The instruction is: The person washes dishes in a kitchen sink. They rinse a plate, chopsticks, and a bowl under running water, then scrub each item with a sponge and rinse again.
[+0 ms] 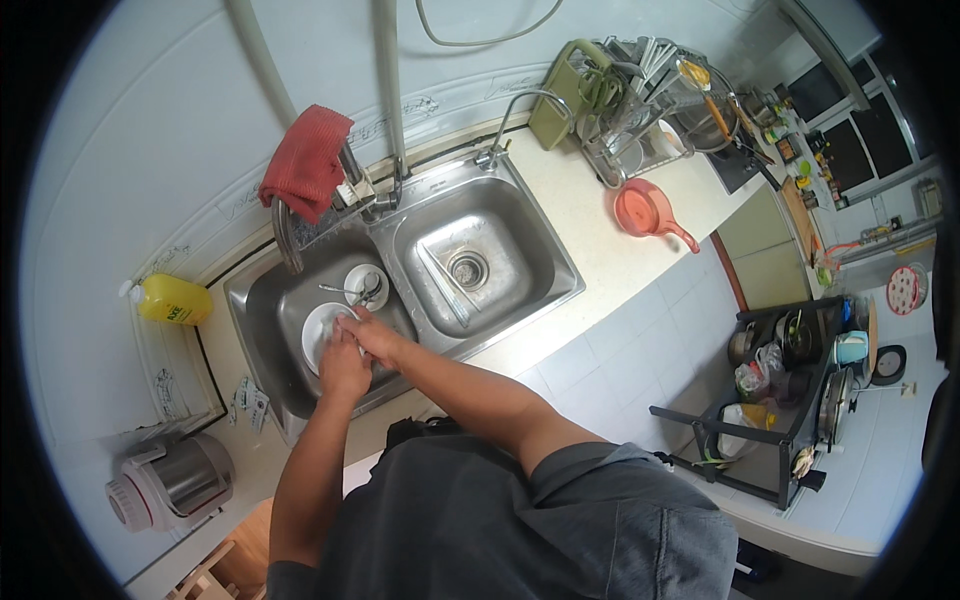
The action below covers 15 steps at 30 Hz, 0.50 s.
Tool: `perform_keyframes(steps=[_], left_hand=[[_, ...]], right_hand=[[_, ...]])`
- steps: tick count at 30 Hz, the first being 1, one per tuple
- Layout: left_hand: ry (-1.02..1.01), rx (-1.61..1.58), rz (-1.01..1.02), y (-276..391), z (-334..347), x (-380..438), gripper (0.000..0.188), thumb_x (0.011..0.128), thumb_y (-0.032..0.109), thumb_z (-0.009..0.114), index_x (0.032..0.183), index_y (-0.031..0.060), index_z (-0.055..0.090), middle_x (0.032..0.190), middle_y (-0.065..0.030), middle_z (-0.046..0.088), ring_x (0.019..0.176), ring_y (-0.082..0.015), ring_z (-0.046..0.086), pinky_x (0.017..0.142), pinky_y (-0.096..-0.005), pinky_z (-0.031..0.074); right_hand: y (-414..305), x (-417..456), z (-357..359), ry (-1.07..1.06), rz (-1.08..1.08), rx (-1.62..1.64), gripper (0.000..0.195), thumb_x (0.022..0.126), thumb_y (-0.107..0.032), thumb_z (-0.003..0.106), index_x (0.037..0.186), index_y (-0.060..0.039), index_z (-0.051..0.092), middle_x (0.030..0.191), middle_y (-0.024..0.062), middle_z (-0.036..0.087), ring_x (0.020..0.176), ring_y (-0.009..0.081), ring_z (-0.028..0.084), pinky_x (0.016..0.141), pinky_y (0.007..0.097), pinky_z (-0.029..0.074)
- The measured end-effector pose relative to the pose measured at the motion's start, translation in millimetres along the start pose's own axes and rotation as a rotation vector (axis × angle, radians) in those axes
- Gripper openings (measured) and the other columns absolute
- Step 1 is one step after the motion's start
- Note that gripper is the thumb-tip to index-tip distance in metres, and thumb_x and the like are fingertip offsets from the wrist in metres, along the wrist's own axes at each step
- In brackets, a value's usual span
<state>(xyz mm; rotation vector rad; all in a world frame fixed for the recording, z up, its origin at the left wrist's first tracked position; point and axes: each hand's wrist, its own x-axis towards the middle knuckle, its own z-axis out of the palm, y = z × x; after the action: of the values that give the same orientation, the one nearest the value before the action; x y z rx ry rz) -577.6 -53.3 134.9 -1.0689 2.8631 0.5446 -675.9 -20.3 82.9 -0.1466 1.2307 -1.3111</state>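
Both of my hands are in the left basin of the steel double sink (271, 330), at a white bowl (310, 334). My left hand (345, 366) is on the bowl's near side, its fingers over the rim towards the inside. From the right, my right hand (377, 335) grips the bowl's rim, and its fingertips meet those of the left. The hands hide much of the bowl. Just behind it, a smaller white bowl (381, 298) holds metal spoons (370, 283), one handle sticking out to the left. Several chopsticks (442, 285) lie in the right basin (517, 247) beside the drain (468, 271).
A red cloth (307, 161) hangs over the faucet (285, 236) above the left basin. A slim tap (517, 112) rises behind the right one. Yellow detergent bottle (174, 298) and electric water pot (176, 480) stand left. A pink dipper (643, 208) and dish rack (637, 142) stand right.
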Motion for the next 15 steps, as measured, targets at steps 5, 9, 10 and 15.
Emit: perform_keyframes(steps=[5, 9, 10, 15], left_hand=[[-0.23, -0.065, 0.162, 10.5, -38.0, -10.7, 0.042, 0.073, 0.008, 0.064, 0.113, 0.0038, 0.053, 0.096, -0.0198, 0.063, 0.096, -0.0346, 0.058, 0.085, -0.0433, 0.044], [-0.088, 0.171, 0.388, -27.5, -24.5, -3.2, 0.049, 0.068, 0.005, 0.064, 0.115, 0.0018, 0.051, 0.102, -0.0191, 0.062, 0.098, -0.0328, 0.058, 0.089, -0.0407, 0.044], [0.007, 0.194, 0.327, -20.0, -22.1, -1.6, 0.05, 0.069, 0.006, 0.064, 0.116, 0.0011, 0.05, 0.102, -0.0194, 0.062, 0.098, -0.0329, 0.058, 0.089, -0.0406, 0.043], [-0.183, -0.11, -0.084, 6.9, -11.6, 9.6, 0.053, 0.074, 0.012, 0.064, 0.122, -0.0008, 0.045, 0.101, -0.0219, 0.061, 0.096, -0.0354, 0.058, 0.085, -0.0423, 0.046]], right_hand=[[-21.5, 2.2, -24.2, -0.15, 0.1, -0.047, 0.064, 0.086, -0.042, 0.055, 0.136, -0.0079, 0.032, 0.123, 0.0116, 0.05, 0.108, 0.022, 0.052, 0.074, 0.0407, 0.049], [-18.4, 4.5, -22.9, -0.137, 0.066, -0.138, 0.066, 0.088, -0.041, 0.054, 0.139, -0.0091, 0.028, 0.126, 0.0119, 0.047, 0.112, 0.0215, 0.049, 0.079, 0.0392, 0.047], [-16.7, 0.7, -13.5, -0.058, 0.034, -0.153, 0.068, 0.088, -0.041, 0.054, 0.14, -0.0084, 0.026, 0.128, 0.0135, 0.046, 0.115, 0.0232, 0.047, 0.081, 0.0393, 0.047], [0.8, 5.7, -1.1, 0.02, 0.041, 0.053, 0.077, 0.088, -0.043, 0.053, 0.145, -0.0078, 0.015, 0.135, 0.0167, 0.041, 0.122, 0.0264, 0.042, 0.086, 0.0379, 0.045]])
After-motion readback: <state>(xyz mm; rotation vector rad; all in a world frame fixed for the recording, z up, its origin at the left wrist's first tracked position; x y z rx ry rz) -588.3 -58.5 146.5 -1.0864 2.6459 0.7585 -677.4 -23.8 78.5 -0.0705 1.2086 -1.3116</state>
